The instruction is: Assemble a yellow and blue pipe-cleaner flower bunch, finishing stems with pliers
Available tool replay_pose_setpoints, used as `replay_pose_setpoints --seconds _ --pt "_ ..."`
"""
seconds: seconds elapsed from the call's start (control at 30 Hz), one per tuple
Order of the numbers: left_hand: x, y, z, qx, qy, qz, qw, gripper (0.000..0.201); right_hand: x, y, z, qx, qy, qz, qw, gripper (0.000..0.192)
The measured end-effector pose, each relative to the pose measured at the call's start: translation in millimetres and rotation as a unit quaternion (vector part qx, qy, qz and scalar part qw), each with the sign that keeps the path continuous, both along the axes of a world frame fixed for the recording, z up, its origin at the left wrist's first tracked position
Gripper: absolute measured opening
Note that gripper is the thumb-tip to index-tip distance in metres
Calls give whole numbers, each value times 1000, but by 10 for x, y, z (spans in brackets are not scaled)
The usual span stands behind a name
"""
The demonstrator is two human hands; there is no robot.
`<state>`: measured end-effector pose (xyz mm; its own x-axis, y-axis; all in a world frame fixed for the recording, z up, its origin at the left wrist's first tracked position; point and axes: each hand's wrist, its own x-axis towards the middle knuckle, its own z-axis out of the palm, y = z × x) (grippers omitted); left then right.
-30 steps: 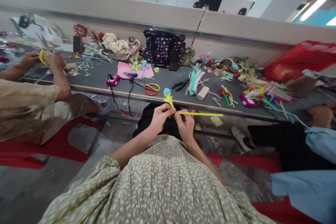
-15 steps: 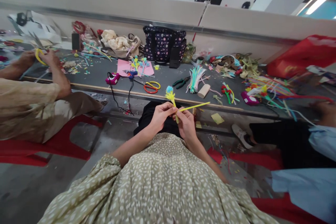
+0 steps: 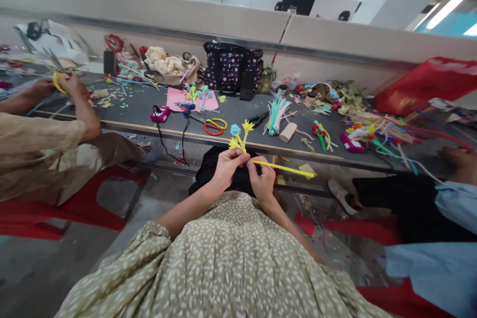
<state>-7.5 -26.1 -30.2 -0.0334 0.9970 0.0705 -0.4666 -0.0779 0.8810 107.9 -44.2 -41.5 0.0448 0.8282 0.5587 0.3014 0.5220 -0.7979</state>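
My left hand point(image 3: 228, 166) is closed in a pinch around the stems of a small pipe-cleaner flower bunch point(image 3: 244, 138), which has yellow blooms and one light blue bloom pointing up and away from me. Close beside it, my right hand point(image 3: 264, 179) pinches a yellow pipe cleaner point(image 3: 285, 167) whose long end sticks out to the right. Its other end meets the bunch at my left fingertips; whether it is wound around the stems is hidden by the fingers. Both hands are held over my lap, in front of the table's edge.
On the dark table point(image 3: 137, 114) lie scissors point(image 3: 215, 126), a glue gun point(image 3: 185, 107), pink paper point(image 3: 175, 98), pliers point(image 3: 259, 119) and a bundle of pipe cleaners point(image 3: 277, 117). A patterned bag point(image 3: 231, 67) stands behind. Co-workers sit left and right; the left one's hands point(image 3: 72, 84) hold scissors.
The flower bunch has spread, with a second yellow bloom now showing apart from the blue one. The yellow pipe cleaner has swung from pointing slightly upward to slightly downward at the right.
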Motion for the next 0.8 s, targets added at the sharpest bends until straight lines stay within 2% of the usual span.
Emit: replay_pose_setpoints --seconds 0.07,0.13,0.3,0.37,0.43,0.53,0.67,0.8 --pt "-2 -4 6 -6 -11 -14 1000 29 -9 -2 29 -59 88 44 993 17" --pt "-5 -10 11 -14 -28 -35 999 29 -12 11 39 -119 181 88 972 15" --pt "-31 -13 0 -30 -55 -69 996 30 2 52 17 -281 345 185 877 8" --pt "-39 -10 -10 -28 -51 -74 996 31 -4 51 10 -301 362 198 860 8" --pt "-36 -7 -18 -23 -47 -81 995 31 -23 41 6 -278 354 188 873 9" --pt "-14 -4 -24 -13 -34 -80 996 30 -57 25 1 -189 305 141 923 10" --pt "17 -4 -36 4 0 -44 999 28 -59 13 -10 -68 172 58 981 14" --pt "20 -8 -36 8 9 -19 1000 30 -38 12 -21 19 53 -9 998 13"
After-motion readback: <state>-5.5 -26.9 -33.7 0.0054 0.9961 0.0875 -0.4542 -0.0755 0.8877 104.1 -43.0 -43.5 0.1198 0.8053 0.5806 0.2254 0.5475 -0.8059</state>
